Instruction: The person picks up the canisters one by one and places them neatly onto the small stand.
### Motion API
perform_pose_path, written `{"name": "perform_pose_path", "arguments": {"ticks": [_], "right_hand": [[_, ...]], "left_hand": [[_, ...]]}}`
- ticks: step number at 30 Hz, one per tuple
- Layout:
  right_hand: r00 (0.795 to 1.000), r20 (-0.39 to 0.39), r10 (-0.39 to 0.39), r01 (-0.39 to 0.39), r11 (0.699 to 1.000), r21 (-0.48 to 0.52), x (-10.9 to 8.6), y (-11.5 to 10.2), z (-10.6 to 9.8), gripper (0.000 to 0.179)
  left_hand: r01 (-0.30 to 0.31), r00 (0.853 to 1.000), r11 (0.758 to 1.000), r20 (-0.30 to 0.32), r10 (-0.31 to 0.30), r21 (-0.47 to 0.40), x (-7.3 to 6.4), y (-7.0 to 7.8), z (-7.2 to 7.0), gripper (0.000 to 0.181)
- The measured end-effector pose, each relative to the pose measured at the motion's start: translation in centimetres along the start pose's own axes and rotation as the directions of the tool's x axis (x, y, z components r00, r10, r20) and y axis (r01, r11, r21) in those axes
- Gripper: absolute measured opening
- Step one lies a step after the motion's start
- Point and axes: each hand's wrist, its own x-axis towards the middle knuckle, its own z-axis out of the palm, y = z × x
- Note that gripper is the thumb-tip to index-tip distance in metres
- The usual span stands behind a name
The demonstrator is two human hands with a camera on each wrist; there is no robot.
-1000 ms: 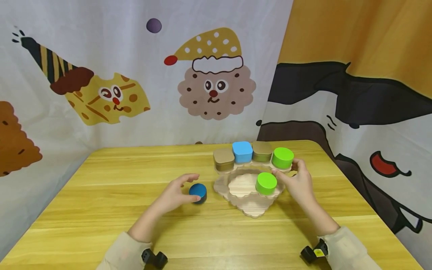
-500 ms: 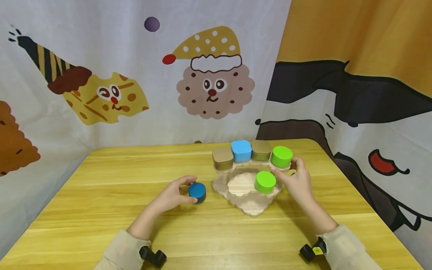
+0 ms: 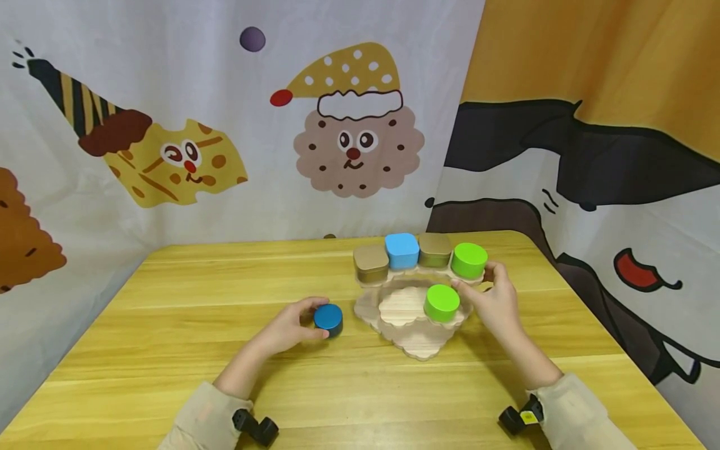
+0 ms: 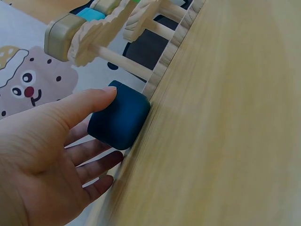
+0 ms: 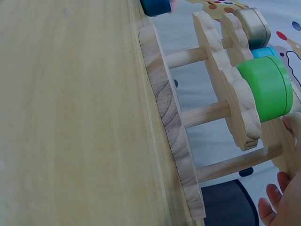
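My left hand (image 3: 287,326) holds a short dark blue cylinder (image 3: 329,319) low over the table, thumb at its near side and fingers round its far side. In the left wrist view, the thumb lies on the cylinder's (image 4: 121,115) edge. Right of it stands a tiered wooden stand (image 3: 420,344) with scalloped shelves on dowel legs. My right hand (image 3: 497,300) grips the right end of its upper shelf, thumb in front. A green cylinder (image 3: 469,260) sits there, beside a gold block (image 3: 435,250), a light blue block (image 3: 402,250) and another gold block (image 3: 370,263). Another green cylinder (image 3: 442,302) rests on the lower shelf.
The wooden table (image 3: 185,294) reaches back to a curtain (image 3: 225,75) printed with cartoon figures. Black cameras are strapped at both wrists. The stand's base board (image 5: 169,113) lies flat on the table in the right wrist view.
My left fingers have closed in on the dark blue cylinder from both sides. The right hand stays at the stand, and the view has shifted slightly.
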Motion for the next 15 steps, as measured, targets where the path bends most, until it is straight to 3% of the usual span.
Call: {"name": "perform_pose_path", "arguments": {"ticks": [15], "right_hand": [[1.0,0.0,0.006,-0.006,1.0,0.005,-0.12,-0.1,-0.02,0.066]], "left_hand": [[0.024,0.999,1.0,-0.037,-0.024,0.014,-0.1,0.59,0.21,0.057]]}}
